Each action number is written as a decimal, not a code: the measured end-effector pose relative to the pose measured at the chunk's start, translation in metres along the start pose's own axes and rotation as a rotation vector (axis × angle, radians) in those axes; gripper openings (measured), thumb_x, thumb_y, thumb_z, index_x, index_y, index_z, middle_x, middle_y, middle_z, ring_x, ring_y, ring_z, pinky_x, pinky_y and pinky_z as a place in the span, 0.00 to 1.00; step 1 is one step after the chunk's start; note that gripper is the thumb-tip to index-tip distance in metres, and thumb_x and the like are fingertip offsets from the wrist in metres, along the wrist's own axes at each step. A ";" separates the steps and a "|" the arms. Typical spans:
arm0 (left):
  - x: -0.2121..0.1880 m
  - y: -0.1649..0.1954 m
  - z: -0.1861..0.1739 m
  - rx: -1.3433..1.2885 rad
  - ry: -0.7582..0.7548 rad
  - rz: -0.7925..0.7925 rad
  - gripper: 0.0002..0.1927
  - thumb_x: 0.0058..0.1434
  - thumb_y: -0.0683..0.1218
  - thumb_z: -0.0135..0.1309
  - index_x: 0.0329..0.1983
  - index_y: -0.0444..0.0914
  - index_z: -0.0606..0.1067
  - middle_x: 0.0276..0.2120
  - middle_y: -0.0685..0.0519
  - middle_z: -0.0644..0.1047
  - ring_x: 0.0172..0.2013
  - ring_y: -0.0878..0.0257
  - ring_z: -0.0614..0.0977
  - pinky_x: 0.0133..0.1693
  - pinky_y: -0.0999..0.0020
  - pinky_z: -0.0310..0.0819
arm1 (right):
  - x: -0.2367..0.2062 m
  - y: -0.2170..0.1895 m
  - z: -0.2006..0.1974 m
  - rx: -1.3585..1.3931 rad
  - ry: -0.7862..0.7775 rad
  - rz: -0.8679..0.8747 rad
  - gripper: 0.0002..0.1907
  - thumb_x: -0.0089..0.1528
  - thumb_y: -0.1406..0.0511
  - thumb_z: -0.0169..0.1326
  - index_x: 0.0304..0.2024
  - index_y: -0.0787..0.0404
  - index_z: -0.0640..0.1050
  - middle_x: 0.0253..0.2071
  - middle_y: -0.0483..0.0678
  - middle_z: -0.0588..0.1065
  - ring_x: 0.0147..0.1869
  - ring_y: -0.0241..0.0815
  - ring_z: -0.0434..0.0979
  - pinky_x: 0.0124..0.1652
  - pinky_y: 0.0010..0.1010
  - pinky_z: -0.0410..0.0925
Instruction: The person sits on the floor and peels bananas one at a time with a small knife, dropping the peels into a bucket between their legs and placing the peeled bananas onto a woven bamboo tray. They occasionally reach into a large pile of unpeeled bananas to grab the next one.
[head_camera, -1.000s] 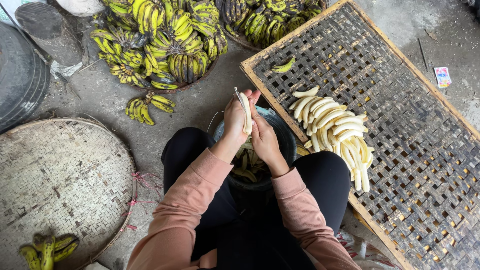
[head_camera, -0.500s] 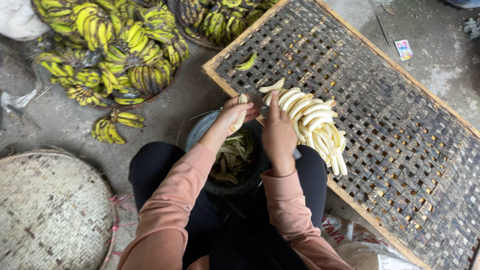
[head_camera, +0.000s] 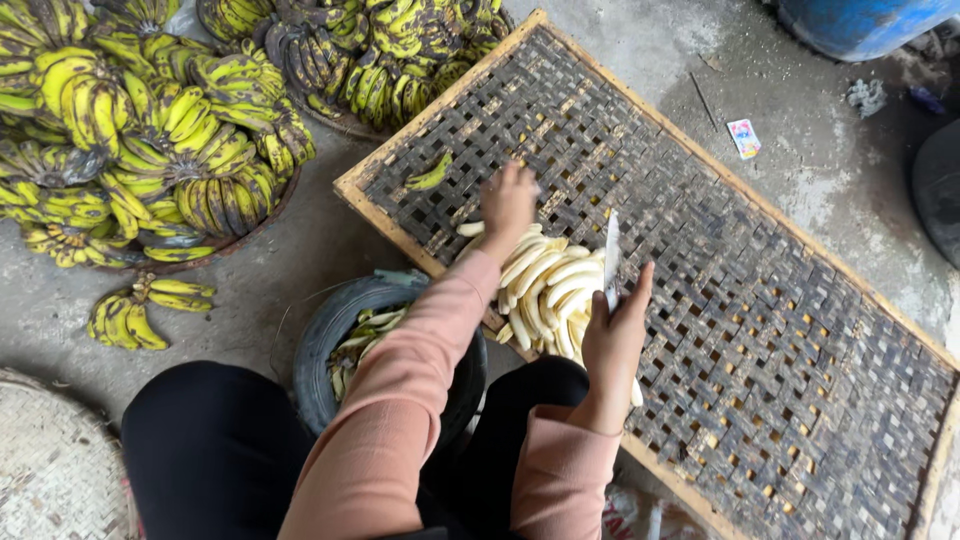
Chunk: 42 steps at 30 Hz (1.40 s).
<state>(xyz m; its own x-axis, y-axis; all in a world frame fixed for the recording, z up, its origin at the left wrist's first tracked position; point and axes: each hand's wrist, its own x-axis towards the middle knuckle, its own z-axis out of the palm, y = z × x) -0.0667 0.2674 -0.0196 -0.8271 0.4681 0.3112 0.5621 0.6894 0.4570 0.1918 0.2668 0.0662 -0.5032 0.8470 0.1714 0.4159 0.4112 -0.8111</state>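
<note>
Woven rack (head_camera: 760, 330): right half bare | left hand (head_camera: 508, 203) fingers curled at peeled bananas (head_camera: 545, 285), a dozen-odd | right hand (head_camera: 615, 340) pinches one knife (head_camera: 611, 262) | one tub (head_camera: 335, 345), frame's lower left

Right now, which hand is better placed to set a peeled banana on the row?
Left. The left hand already reaches over the peeled bananas on the rack; the right hand holds a knife.

Peeled bananas (head_camera: 545, 290) on the woven tray (head_camera: 800, 330) — bucket (head_camera: 330, 340) left, bunches (head_camera: 170, 150) beyond.
</note>
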 end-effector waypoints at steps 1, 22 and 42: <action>0.017 -0.020 -0.003 0.097 0.147 -0.044 0.15 0.66 0.45 0.56 0.56 0.44 0.74 0.60 0.49 0.73 0.58 0.51 0.76 0.57 0.47 0.72 | 0.001 0.000 0.001 -0.004 -0.002 0.062 0.41 0.68 0.67 0.54 0.78 0.53 0.51 0.51 0.61 0.75 0.43 0.48 0.77 0.48 0.34 0.70; -0.123 -0.127 -0.220 0.089 0.165 0.621 0.17 0.65 0.40 0.51 0.57 0.37 0.76 0.54 0.50 0.77 0.61 0.55 0.76 0.67 0.49 0.62 | -0.011 -0.079 0.099 0.444 -0.636 -0.515 0.27 0.78 0.62 0.43 0.79 0.58 0.59 0.60 0.57 0.69 0.62 0.48 0.67 0.58 0.35 0.62; -0.202 -0.130 -0.241 0.061 0.295 0.469 0.14 0.63 0.39 0.53 0.51 0.32 0.77 0.53 0.43 0.77 0.59 0.49 0.77 0.65 0.50 0.66 | -0.073 -0.110 0.125 0.093 -0.535 -0.633 0.17 0.74 0.56 0.42 0.53 0.63 0.70 0.40 0.61 0.77 0.42 0.64 0.77 0.41 0.48 0.70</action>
<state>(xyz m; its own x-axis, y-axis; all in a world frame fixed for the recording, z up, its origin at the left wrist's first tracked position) 0.0276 -0.0501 0.0589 -0.4477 0.5639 0.6939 0.8619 0.4789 0.1669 0.0880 0.1173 0.0727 -0.9228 0.1811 0.3399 -0.1184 0.7064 -0.6978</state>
